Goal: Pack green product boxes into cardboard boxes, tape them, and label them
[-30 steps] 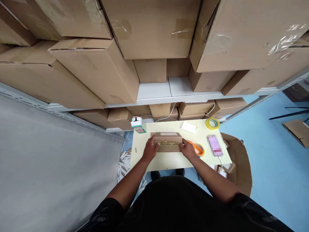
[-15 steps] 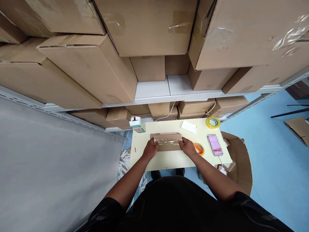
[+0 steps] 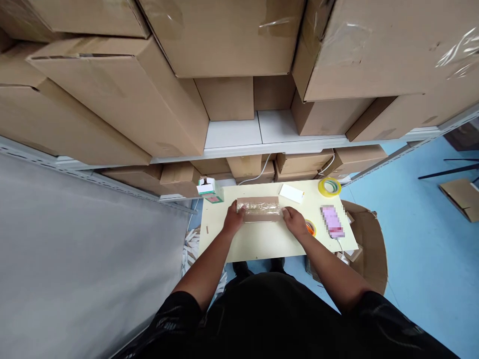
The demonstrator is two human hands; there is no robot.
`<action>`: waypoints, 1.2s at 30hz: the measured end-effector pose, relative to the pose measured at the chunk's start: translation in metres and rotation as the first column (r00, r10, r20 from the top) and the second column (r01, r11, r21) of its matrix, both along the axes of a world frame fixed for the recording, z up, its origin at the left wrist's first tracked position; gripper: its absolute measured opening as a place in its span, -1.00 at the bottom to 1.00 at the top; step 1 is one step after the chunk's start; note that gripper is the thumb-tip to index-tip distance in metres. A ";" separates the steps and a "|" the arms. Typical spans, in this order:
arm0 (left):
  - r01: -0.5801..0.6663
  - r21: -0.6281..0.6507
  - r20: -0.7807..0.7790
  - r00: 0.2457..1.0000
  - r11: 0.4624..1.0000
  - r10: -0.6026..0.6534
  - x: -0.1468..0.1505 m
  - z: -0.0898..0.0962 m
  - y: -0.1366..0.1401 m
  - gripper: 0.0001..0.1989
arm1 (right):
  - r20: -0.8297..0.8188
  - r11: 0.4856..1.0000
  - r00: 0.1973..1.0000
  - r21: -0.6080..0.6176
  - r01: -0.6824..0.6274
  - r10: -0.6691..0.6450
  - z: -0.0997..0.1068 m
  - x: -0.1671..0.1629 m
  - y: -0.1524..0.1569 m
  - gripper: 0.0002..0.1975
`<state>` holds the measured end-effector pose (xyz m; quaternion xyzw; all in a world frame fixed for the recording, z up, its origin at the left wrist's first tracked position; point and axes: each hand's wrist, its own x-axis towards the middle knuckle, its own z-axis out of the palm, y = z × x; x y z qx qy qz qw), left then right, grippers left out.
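A small brown cardboard box [image 3: 259,218], flat and long, has a band of shiny clear tape along its top. It is held over the middle of the cream table [image 3: 254,244]. My left hand [image 3: 234,219] grips its left end, thumb on top. At the right end is my right hand [image 3: 295,222], fingers bent and thumb at the box's edge; its other fingertips are partly hidden. Just right of that hand lies a tape roll with an orange dispenser [image 3: 310,228], partly covered by my wrist.
On the table are a white-and-green carton [image 3: 211,191], a flat white box [image 3: 292,193], a yellow tape roll [image 3: 330,187] and a blurred pink phone [image 3: 332,221] with a cable. Shelves of large cardboard boxes [image 3: 232,40] rise behind. An open carton [image 3: 368,244] stands at right.
The cardboard box has tilted or turned, so its taped face shows flatter and wider. My right hand has shifted slightly outward at its end, uncovering less of the orange dispenser. The view moved slightly.
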<state>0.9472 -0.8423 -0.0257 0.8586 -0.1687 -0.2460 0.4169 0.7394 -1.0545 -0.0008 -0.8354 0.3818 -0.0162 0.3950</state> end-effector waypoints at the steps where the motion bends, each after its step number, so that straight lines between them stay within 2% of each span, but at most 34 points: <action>1: -0.001 -0.013 -0.011 1.000 1.000 0.001 0.000 0.000 0.000 -0.32 | -0.023 0.995 1.000 -0.102 0.003 -0.005 -0.005 -0.019 0.000 -0.49; 3: 0.013 -0.025 -0.044 0.999 1.000 -0.015 0.000 0.001 0.001 -0.27 | -0.167 0.958 0.986 -0.283 -0.046 -0.001 -0.019 -0.060 0.000 -0.54; 4: 0.024 -0.024 -0.058 0.998 0.999 -0.025 0.000 0.002 0.002 -0.26 | -0.258 0.938 0.966 -0.328 -0.114 0.028 -0.027 -0.078 0.000 -0.56; 7: 0.040 -0.012 -0.056 0.998 0.999 -0.040 -0.004 0.005 0.009 -0.25 | -0.466 0.895 0.881 -0.354 -0.272 0.084 -0.046 -0.107 0.003 -0.53; 10: 0.084 -0.018 -0.019 0.996 0.996 -0.084 -0.016 0.008 0.020 -0.25 | -0.525 0.881 0.850 -0.385 -0.276 0.037 -0.055 -0.099 0.007 -0.53; 14: 0.138 0.025 -0.001 0.990 0.990 -0.138 -0.036 0.010 0.023 -0.27 | -0.448 0.896 0.894 -0.394 -0.202 0.005 -0.052 -0.083 0.005 -0.61; 17: 0.093 0.088 -0.030 0.995 0.992 -0.091 -0.039 0.012 0.011 -0.29 | -0.309 0.952 0.950 -0.303 -0.044 -0.054 -0.040 -0.091 -0.003 -0.60; 19: 0.048 0.122 -0.053 0.998 0.991 -0.042 -0.037 0.014 0.001 -0.30 | -0.170 0.978 0.976 -0.180 0.102 -0.133 -0.025 -0.102 -0.010 -0.54; 21: 0.016 0.129 -0.069 0.998 0.992 -0.007 -0.036 0.015 -0.007 -0.29 | -0.010 0.976 0.976 -0.029 0.217 -0.217 -0.002 -0.107 -0.016 -0.48; 23: -0.009 0.116 -0.067 0.998 0.993 0.016 -0.039 0.015 -0.011 -0.25 | 0.122 0.962 0.957 0.111 0.250 -0.263 0.024 -0.102 -0.018 -0.46; 26: -0.045 0.112 -0.053 0.997 0.993 0.051 -0.050 0.013 -0.014 -0.23 | 0.209 0.964 0.961 0.232 0.131 -0.181 0.060 -0.071 -0.013 -0.46; 29: -0.073 0.115 -0.058 0.995 0.991 0.081 -0.059 0.010 -0.015 -0.22 | 0.222 0.949 0.975 0.313 -0.040 -0.033 0.076 -0.028 0.000 -0.48; 33: -0.020 0.073 -0.046 0.999 0.997 0.023 -0.059 0.012 -0.011 -0.22 | 0.162 0.923 0.982 0.355 -0.150 0.098 0.067 0.013 0.010 -0.50; 36: 0.051 0.040 0.087 0.995 0.998 -0.055 -0.052 0.021 -0.004 -0.23 | 0.145 0.931 0.983 0.329 -0.158 0.115 0.056 0.021 0.007 -0.51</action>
